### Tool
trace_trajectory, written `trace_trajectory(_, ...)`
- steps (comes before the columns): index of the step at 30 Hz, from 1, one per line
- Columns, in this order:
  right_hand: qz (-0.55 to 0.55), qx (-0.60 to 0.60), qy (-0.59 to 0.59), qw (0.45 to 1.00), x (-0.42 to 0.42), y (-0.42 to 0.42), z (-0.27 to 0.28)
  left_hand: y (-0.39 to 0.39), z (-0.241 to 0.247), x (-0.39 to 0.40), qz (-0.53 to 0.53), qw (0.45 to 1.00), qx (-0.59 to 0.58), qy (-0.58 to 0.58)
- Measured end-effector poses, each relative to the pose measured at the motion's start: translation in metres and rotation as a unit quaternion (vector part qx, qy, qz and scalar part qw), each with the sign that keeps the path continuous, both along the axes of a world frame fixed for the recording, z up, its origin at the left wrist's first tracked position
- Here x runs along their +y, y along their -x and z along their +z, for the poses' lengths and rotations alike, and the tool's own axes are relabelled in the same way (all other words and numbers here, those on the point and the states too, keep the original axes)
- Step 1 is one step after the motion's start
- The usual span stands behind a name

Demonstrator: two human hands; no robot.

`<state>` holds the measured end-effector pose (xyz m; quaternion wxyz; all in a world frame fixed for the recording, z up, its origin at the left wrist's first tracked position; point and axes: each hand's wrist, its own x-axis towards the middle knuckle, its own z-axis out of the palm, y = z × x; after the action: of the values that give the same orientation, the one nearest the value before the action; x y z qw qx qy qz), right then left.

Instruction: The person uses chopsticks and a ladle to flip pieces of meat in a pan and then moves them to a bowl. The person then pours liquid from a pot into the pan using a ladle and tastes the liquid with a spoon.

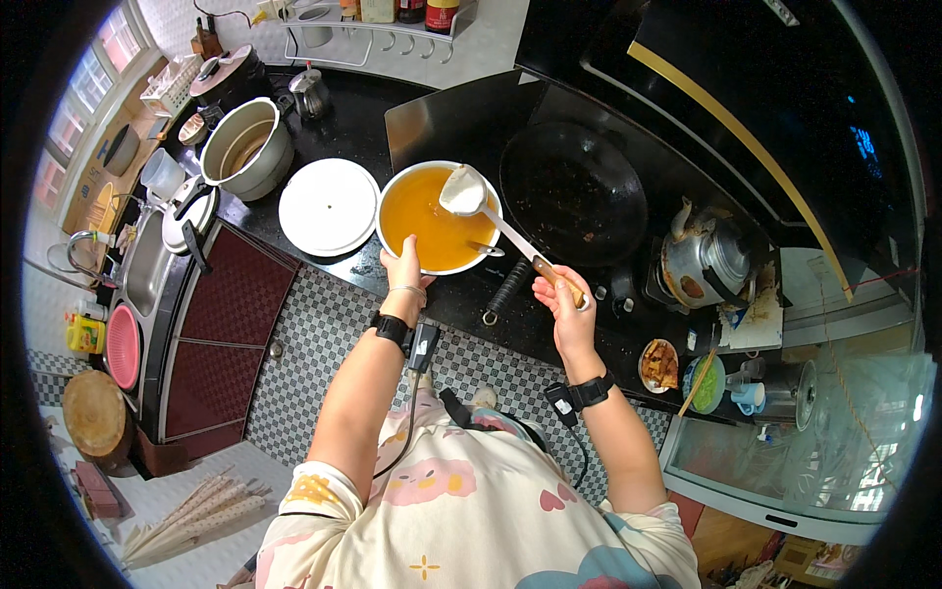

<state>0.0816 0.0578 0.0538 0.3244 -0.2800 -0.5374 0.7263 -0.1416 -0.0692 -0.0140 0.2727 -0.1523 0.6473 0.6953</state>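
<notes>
A white-rimmed bowl (412, 213) of clear orange-yellow liquid is at the counter's front edge, with my left hand (405, 269) gripping its near rim, thumb over the edge. In my right hand (570, 298) is the wooden handle of a metal ladle (465, 193); its head, carrying something white, is over the bowl's far right part. A second metal utensil's handle end (489, 250) rests on the bowl's right rim, the rest in the liquid. Left of the bowl lies a round white lid (329, 207). A black wok (574, 193) sits on the stove to the right.
The wok's black handle (508, 293) juts towards me. Further right are a metal kettle (703, 258), a dish of brown food (660, 366) and a green bowl with chopsticks (704, 383). To the left stand a deep pot (248, 147), a pressure-cooker lid (190, 215) and a sink (143, 261).
</notes>
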Motion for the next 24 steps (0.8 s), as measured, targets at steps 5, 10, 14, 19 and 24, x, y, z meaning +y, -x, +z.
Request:
trace_trajectory(5,0.031,-0.013,-0.108,0.994,0.002,-0.002,0.002,-0.002,0.004,0.005,0.023,0.999,-0.003,-0.023)
trace_trajectory(10,0.035,-0.002,-0.139,0.99,0.007,-0.004,0.002,0.003,0.0,0.004,0.011,1.0,-0.005,-0.027)
trace_trajectory(14,0.02,0.017,-0.1,0.995,0.011,-0.005,0.001,0.002,-0.002,0.006,0.013,0.999,0.004,-0.031)
trace_trajectory(19,-0.037,0.084,0.111,0.99,0.021,-0.011,-0.002,0.007,-0.016,0.007,0.035,0.999,0.033,0.012)
trace_trajectory(24,-0.099,0.142,0.211,0.962,0.037,-0.034,-0.018,-0.003,-0.013,0.022,0.059,0.955,0.19,0.222)
